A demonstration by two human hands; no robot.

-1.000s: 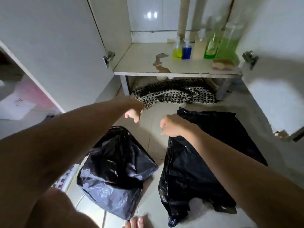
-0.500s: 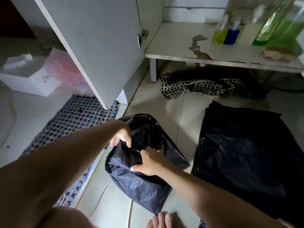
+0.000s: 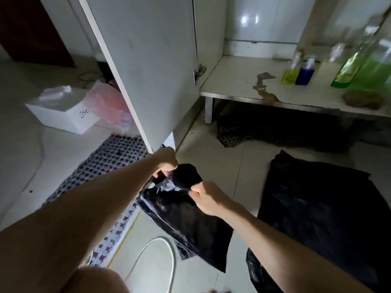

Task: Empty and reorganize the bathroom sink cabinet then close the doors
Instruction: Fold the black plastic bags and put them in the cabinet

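A small black plastic bag (image 3: 186,218) hangs lifted above the tiled floor in front of the open cabinet. My left hand (image 3: 166,160) grips its upper left edge and my right hand (image 3: 206,196) pinches its upper right edge. A larger black bag (image 3: 321,208) lies flat on the floor to the right. The cabinet shelf (image 3: 237,81) holds a yellow bottle (image 3: 289,76), a blue bottle (image 3: 304,75), green bottles (image 3: 347,68) and a brown sponge (image 3: 362,99). The left cabinet door (image 3: 148,66) stands open.
A patterned cloth (image 3: 232,134) lies under the shelf. A checked mat (image 3: 101,166) covers the floor left of the door, with a white box (image 3: 63,115) and a pink bag (image 3: 110,102) beyond it. A white hose (image 3: 156,256) curves near my knee.
Both hands have taken hold of the small black bag's top and lifted it off the floor. The view has swung left and up.
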